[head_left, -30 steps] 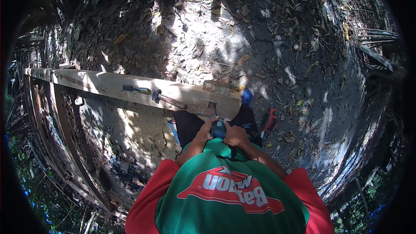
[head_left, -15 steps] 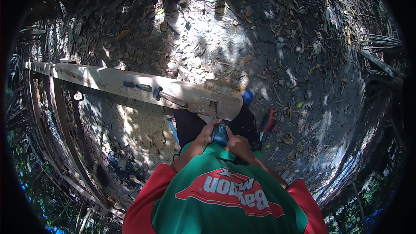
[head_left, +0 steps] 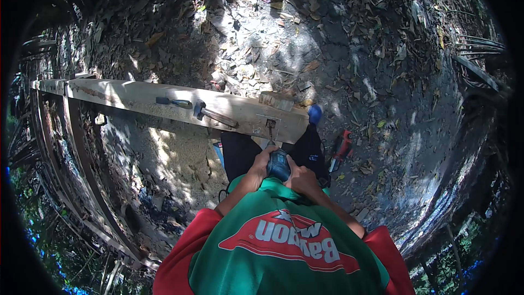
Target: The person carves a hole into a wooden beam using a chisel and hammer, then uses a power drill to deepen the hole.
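Note:
A dark blue power drill point(head_left: 278, 166) is held close to my body, its bit toward a small square recess point(head_left: 271, 123) in a long pale wooden beam point(head_left: 136, 96). My left hand point(head_left: 258, 170) is closed round the drill's left side. Against its right side, my right hand point(head_left: 302, 179) is closed as well. Pencil-like lines surround the recess. Whether the bit's tip touches the wood is too small to tell. On the beam to the left lie a hammer point(head_left: 217, 117) with a wooden handle and, farther left, a chisel point(head_left: 174, 102).
A short wood block point(head_left: 276, 100) sits at the beam's far edge, near a blue shoe point(head_left: 314, 113). A red and black power tool point(head_left: 341, 146) lies on the ground to the right. Dry leaves and wood chips cover the ground. Long timbers point(head_left: 82, 147) run along the left.
The beam and its recess appear slightly higher in the picture, mostly a small shift of view. Both hands keep hold of the drill, which has hardly moved.

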### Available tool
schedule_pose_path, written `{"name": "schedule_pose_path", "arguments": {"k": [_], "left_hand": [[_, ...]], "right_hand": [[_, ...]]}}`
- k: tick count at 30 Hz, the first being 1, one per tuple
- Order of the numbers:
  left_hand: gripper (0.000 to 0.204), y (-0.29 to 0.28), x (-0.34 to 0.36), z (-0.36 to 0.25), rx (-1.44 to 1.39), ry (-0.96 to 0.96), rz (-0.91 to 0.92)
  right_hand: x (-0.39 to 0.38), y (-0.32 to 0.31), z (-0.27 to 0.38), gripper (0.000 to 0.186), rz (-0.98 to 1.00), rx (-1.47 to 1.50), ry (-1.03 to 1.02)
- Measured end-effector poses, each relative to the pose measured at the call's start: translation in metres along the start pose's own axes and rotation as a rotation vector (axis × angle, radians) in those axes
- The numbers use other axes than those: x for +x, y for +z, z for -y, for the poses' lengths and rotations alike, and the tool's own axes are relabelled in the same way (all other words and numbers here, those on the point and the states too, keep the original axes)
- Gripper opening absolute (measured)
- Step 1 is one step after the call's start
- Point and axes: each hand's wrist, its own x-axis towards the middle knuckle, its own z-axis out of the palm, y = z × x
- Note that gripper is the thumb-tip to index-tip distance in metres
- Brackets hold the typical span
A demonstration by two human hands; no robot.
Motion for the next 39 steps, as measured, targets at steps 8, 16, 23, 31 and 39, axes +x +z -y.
{"name": "schedule_pose_path", "arguments": {"k": [8, 16, 23, 31, 39], "left_hand": [[0.022, 0.002, 0.010, -0.012, 0.039, 0.012, -0.005], [0.023, 0.007, 0.013, -0.019, 0.096, 0.041, -0.056], [0.023, 0.006, 0.009, -0.020, 0.111, 0.013, -0.097], [0.022, 0.008, 0.016, -0.025, 0.112, 0.034, -0.090], [0.023, -0.004, 0.022, -0.024, 0.085, 0.018, -0.066]], "right_hand": [[0.020, 0.013, -0.002, 0.107, 0.043, 0.018, 0.096], [0.023, 0.001, 0.005, 0.113, 0.131, 0.047, 0.160], [0.027, 0.010, -0.002, 0.112, 0.097, 0.050, 0.121], [0.033, 0.004, 0.005, 0.111, 0.118, 0.017, 0.150], [0.040, 0.003, 0.006, 0.111, 0.155, -0.092, 0.069]]}}
